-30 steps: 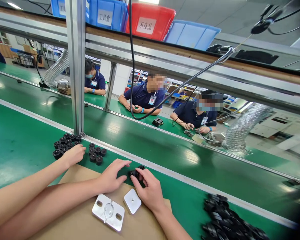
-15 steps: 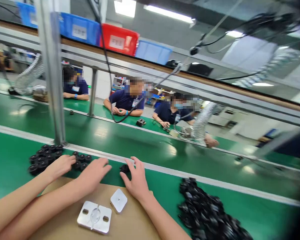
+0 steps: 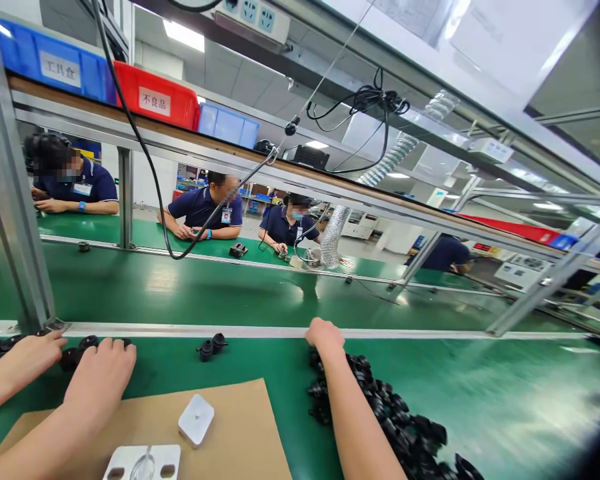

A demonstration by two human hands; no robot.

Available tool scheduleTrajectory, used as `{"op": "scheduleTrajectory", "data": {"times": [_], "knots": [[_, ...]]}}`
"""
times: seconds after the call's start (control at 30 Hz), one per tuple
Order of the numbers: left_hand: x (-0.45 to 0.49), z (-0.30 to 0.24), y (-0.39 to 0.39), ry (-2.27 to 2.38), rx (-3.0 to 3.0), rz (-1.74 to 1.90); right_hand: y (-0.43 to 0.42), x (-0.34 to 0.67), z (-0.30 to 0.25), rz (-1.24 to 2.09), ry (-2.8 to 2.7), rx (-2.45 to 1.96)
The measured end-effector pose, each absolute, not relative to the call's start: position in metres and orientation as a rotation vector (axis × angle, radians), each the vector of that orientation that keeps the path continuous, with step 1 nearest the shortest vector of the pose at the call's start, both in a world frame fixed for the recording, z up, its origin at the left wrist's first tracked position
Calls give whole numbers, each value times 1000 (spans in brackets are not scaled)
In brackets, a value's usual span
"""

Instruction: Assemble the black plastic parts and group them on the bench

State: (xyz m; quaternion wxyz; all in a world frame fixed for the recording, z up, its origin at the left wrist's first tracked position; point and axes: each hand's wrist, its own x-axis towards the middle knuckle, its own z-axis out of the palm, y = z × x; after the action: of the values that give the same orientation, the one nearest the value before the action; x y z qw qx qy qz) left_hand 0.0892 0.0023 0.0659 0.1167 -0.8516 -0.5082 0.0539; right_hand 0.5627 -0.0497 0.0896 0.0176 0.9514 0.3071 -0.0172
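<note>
My right hand (image 3: 325, 337) is stretched forward onto the near end of a heap of black round parts (image 3: 385, 413), fingers curled down into it; what they hold is hidden. My left hand (image 3: 100, 373) lies at the far edge of a brown cardboard sheet (image 3: 245, 433), fingers stretched toward a few upright black parts (image 3: 83, 345). Two loose black parts (image 3: 211, 347) lie on the green mat between my hands. A small white square plate (image 3: 196, 419) and a metal plate (image 3: 143, 462) rest on the cardboard.
Another person's hand (image 3: 27, 353) reaches in from the left beside mine, at more black parts. A metal post (image 3: 15, 200) stands at far left. Beyond a metal rail runs a green conveyor belt (image 3: 230, 287); several people in dark blue shirts sit across it.
The view has swung right and up. My right hand left the two black parts in the middle and moved right onto the heap. My left hand stayed at the cardboard's far edge.
</note>
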Motion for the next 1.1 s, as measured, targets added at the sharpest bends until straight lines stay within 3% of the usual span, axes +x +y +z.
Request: {"op": "scheduleTrajectory", "data": {"times": [0.3, 0.6, 0.77, 1.0, 1.1], "knots": [[106, 57, -1, -1376, -2648, 0, -61, 597, 78, -237, 748, 2955], [125, -3, 11, -1448, -3156, -821, -45, 559, 75, -480, 1379, 2632], [122, -8, 8, -1516, -3173, -1050, -51, 544, 88, -674, 1733, 2442], [122, -12, 10, -1432, -3200, -1139, -45, 571, 91, -173, 1322, 2845], [123, -14, 11, -1413, -3200, -1162, -47, 581, 80, -157, 1128, 2893]]}}
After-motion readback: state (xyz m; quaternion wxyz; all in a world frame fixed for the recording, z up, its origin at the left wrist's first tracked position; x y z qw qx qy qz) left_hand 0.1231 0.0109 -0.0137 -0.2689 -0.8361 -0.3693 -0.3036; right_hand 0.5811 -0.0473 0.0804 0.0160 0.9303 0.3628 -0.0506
